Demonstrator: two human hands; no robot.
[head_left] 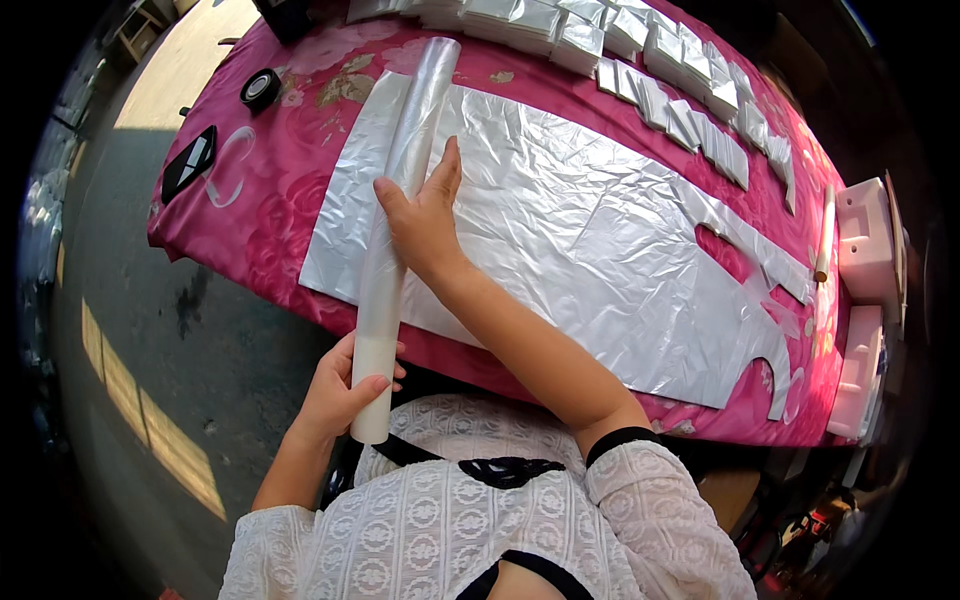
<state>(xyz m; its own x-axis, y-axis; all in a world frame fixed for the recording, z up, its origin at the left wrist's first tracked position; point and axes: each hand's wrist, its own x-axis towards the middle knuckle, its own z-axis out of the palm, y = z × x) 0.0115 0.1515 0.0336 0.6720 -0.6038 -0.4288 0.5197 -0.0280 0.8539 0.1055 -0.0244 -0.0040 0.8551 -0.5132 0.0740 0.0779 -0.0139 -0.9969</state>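
A long whitish roll (378, 290), wound with thin shiny plastic film, lies tilted across the near left part of the table. My left hand (345, 385) wraps round its lower end, which sticks out past the table edge toward me. Higher up, my right hand (425, 215) rests against the roll's right side, fingers stretched out and thumb apart. Under the roll a large silvery-white plastic sheet (540, 220) is spread out, creased, with curved cut-outs and strap-like ends on the right. Part of the sheet shows on the roll's left side.
Stacks of folded white plastic packets (580, 42) line the far side of the pink flowered tablecloth (280, 215). A black tape roll (260, 90) and a black phone-like object (189, 165) lie at left. A narrow tube (826, 232) and pale foam boxes (866, 235) are at right.
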